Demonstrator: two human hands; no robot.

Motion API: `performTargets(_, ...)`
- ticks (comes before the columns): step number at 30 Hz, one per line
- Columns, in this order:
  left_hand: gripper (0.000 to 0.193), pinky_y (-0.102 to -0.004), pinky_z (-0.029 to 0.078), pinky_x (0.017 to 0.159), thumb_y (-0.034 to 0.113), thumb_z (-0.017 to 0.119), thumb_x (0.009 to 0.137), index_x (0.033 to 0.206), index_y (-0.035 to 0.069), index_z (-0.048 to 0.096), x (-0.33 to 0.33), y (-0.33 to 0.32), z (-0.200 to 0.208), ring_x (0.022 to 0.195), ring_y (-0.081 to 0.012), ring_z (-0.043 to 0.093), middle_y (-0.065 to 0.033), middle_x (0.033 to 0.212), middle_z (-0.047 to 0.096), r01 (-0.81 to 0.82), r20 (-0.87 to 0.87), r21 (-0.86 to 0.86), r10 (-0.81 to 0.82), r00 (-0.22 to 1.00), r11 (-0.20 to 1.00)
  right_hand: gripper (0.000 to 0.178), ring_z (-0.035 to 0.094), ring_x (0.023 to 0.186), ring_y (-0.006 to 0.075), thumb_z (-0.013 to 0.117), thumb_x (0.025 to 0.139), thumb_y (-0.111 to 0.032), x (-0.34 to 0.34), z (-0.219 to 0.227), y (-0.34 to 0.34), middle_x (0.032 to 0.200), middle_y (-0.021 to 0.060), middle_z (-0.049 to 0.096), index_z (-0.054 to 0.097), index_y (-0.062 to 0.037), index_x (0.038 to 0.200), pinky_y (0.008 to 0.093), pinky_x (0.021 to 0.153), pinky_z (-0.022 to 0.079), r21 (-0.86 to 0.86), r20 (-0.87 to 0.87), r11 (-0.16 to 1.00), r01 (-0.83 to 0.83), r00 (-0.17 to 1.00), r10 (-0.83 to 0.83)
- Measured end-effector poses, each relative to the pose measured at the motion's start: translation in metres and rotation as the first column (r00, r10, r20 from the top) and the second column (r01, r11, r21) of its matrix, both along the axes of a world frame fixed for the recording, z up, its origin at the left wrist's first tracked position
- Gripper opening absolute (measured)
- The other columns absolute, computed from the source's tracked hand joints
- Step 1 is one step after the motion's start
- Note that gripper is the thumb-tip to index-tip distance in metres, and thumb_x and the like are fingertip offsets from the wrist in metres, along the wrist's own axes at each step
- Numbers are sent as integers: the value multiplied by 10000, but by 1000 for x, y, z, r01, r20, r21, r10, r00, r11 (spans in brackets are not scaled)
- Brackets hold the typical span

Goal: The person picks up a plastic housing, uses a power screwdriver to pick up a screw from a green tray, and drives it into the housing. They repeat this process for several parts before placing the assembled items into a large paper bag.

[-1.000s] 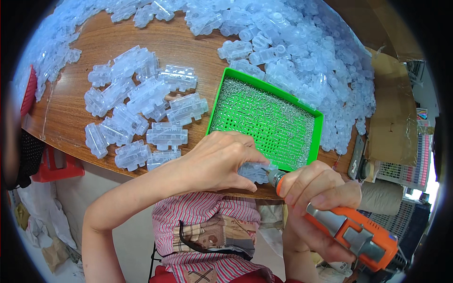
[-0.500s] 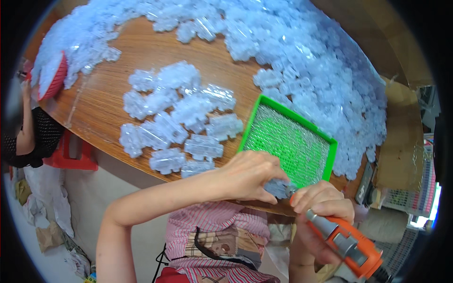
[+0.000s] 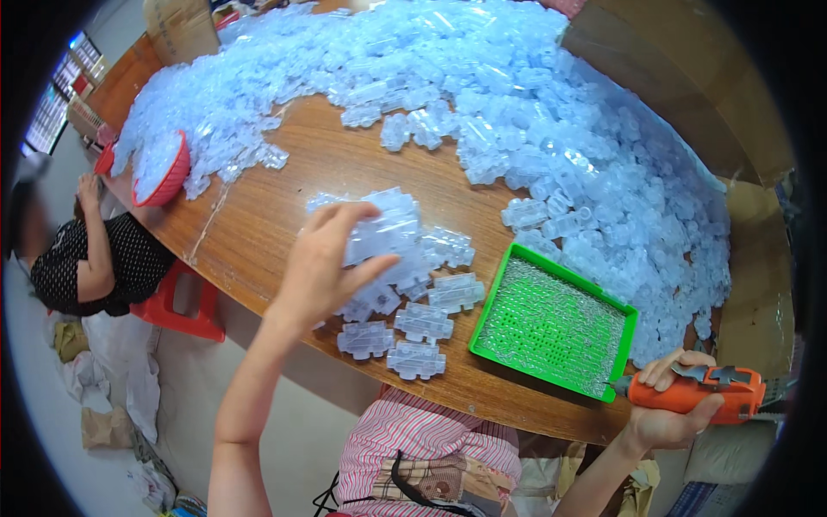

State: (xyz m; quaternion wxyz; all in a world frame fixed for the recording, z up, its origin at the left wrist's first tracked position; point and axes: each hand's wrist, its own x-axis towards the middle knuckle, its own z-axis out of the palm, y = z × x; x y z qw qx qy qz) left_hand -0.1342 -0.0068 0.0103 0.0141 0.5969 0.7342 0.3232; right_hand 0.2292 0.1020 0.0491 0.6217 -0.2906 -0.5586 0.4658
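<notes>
My left hand (image 3: 312, 258) reaches over a group of clear plastic pieces (image 3: 392, 228), its thumb and fingers spread around some of them. Whether the fingertips touch a piece is hard to make out. Several separate clear pieces (image 3: 418, 360) lie just right of and nearer than this hand. An orange electric screwdriver (image 3: 711, 392) is gripped in my right hand (image 3: 668, 418). Its tip points left, at the near right corner of a green tray (image 3: 543, 376). Many small silvery screws (image 3: 564, 314) lie over the tray's perforated floor.
A large heap of clear plastic pieces (image 3: 603, 189) curves along the far and right side of the wooden table (image 3: 284, 198). At left, a red basket (image 3: 172, 177) holds more pieces. Another person (image 3: 95, 250) sits there on a red stool (image 3: 202, 306). Cardboard (image 3: 754, 258) stands at right.
My left hand has left the clear piece and screwdriver tip by the tray and moved left over the grouped pieces. My right hand has moved right with the screwdriver. The view has shifted.
</notes>
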Motion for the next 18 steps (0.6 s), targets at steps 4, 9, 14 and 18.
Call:
performTargets(4,521,-433,349,1005,148,761,714,1180,69,542,-15,-11,5,1212,-338,370,-128,1238,489,-11,-200,-127,-14,980,992,654,423,481,131,497,836,-641,-17,-5,1,578,56,427,494,9,904,243,465,381,4,-58,1000,-17,998,17)
performTargets(9,565,-438,339,1012,100,738,720,1241,96,518,6,4,25,1212,-342,357,-111,1287,448,-55,-242,-158,15,970,986,676,451,486,132,496,828,-663,-4,-3,0,584,56,452,486,8,909,251,449,418,46,-12,999,20,1000,-19)
performTargets(14,280,-403,427,884,140,690,775,1025,62,592,29,81,12,1039,-307,530,-96,1014,619,296,-240,86,-269,933,951,698,491,515,148,499,818,-682,-6,-3,-2,595,67,473,473,9,913,271,464,453,13,-16,998,-58,998,58)
performTargets(18,443,-416,453,846,282,739,748,1049,48,514,44,150,-20,1000,-322,562,-131,1013,637,386,-200,33,-372,906,922,706,502,522,156,503,816,-685,-10,-6,-4,606,74,491,479,15,907,285,465,467,66,-31,994,-86,996,88)
